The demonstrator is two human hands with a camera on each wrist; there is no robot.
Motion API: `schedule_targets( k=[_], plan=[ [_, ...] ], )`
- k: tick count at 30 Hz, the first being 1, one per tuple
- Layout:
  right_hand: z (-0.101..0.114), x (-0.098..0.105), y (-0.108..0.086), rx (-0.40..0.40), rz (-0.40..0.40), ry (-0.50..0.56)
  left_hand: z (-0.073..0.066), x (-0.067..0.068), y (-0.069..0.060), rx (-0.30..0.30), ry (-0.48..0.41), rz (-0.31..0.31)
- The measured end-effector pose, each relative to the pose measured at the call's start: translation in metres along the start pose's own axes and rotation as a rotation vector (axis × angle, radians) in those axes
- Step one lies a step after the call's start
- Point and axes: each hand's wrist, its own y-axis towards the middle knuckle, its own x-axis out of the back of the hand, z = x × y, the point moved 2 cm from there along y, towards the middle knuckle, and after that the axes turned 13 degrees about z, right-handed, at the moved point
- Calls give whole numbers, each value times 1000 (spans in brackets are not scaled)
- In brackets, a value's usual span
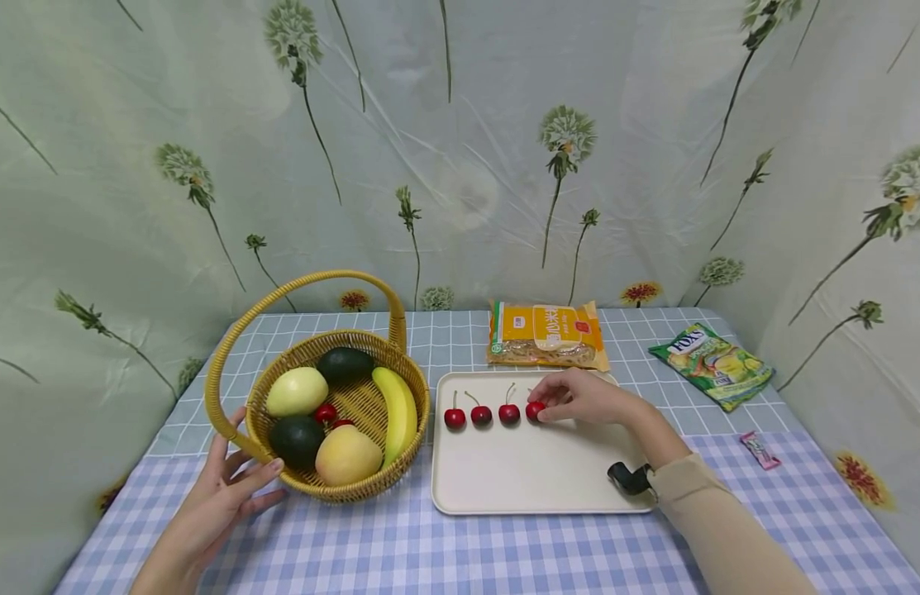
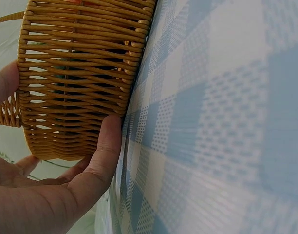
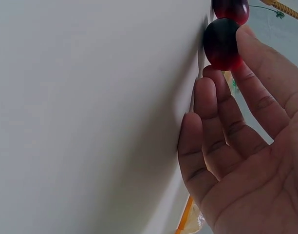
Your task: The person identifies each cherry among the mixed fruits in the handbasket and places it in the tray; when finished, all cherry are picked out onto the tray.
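Cherry (image 1: 533, 411) — pinched in right hand (image 1: 574, 398) | left hand (image 1: 223, 494) — spread, touching basket (image 1: 355, 493) | green bag (image 1: 714, 368) reads "FOX'S"

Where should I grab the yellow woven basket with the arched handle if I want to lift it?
Probably by the top of the slim yellow arched handle of the yellow woven basket, coming down from above. The arch stands tall and bare, and its ends join opposite sides, so a lift there should stay fairly level; the broad, rounded body offers less to wrap round.
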Motion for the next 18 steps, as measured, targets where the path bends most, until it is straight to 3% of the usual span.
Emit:
schedule_targets(
  k=[18],
  plan=[
    [-3,0,3,-5,4,70,0,0,1,13,4,-9]
  ],
)
